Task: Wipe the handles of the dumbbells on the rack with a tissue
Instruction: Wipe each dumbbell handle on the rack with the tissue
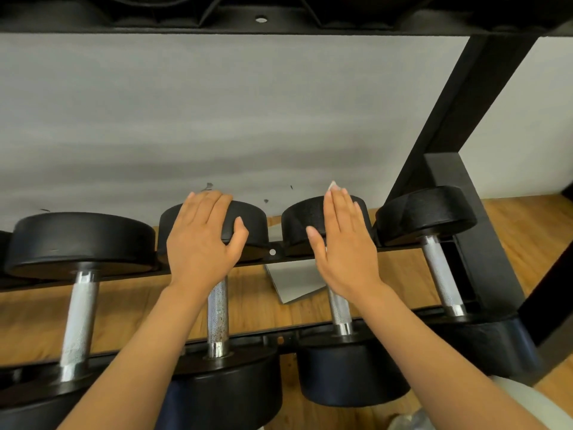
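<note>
Four black rubber-headed dumbbells with knurled steel handles lie side by side across the two black metal rails of the rack (288,254), filling the lower half of the frame.

The left hand (201,240), at centre left, rests with fingers straight and slightly spread on the far head of the second dumbbell (217,311); it holds nothing.

The right hand (344,243), at centre right, lies flat with fingers straight and close together over the far head of the third dumbbell (339,308). A white tissue (333,185) shows as a small corner past the fingertips and as a sliver below the thumb; it sits under the palm against that head.

The first dumbbell (79,308) lies at far left, the fourth dumbbell (440,274) at far right beside the black upright post (459,100).

A grey flat sheet (294,280) lies on the wooden floor (527,237) beneath the rails, between the second and third handles. A grey wall (217,113) fills the upper frame.
</note>
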A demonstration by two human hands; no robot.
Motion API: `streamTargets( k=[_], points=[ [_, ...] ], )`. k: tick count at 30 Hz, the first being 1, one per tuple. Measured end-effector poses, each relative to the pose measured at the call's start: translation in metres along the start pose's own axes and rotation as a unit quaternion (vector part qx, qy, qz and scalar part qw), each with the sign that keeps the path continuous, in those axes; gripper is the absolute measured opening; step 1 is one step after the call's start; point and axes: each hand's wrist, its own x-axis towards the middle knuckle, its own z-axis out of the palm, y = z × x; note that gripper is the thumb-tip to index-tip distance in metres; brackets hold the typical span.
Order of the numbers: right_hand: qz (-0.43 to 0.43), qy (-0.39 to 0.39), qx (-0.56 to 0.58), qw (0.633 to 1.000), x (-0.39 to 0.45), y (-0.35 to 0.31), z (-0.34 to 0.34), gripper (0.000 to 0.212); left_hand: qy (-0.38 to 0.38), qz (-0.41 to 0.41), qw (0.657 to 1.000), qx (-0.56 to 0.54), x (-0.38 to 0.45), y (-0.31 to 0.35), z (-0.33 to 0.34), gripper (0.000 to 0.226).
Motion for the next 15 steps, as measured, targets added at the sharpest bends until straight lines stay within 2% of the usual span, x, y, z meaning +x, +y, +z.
streamTargets(
  k=[3, 5, 9, 13, 15],
  points=[
    [-0.023, -0.009, 0.019, 1.000, -0.033, 0.006, 0.000, 0.071, 0.007, 0.003, 1.000, 0.001, 0.000, 0.000, 0.000, 0.046],
    [-0.027, -0.014, 0.031, 0.999, -0.021, 0.010, -0.003, 0.072, 0.010, 0.006, 1.000, 0.004, 0.000, 0.000, 0.001, 0.046],
    [0.025, -0.048, 0.102, 0.993, 0.023, 0.017, -0.011, 0.070, 0.000, 0.002, 1.000, 0.008, -0.001, 0.002, 0.000, 0.047],
    [0.031, 0.003, 0.103, 0.994, -0.013, 0.011, -0.003, 0.071, -0.008, 0.005, 1.000, 0.012, -0.002, 0.002, -0.001, 0.048],
    [0.025, 0.002, 0.110, 0.994, -0.034, 0.011, 0.002, 0.073, -0.004, 0.009, 1.000, 0.013, -0.002, 0.001, 0.000, 0.048]
  ],
)
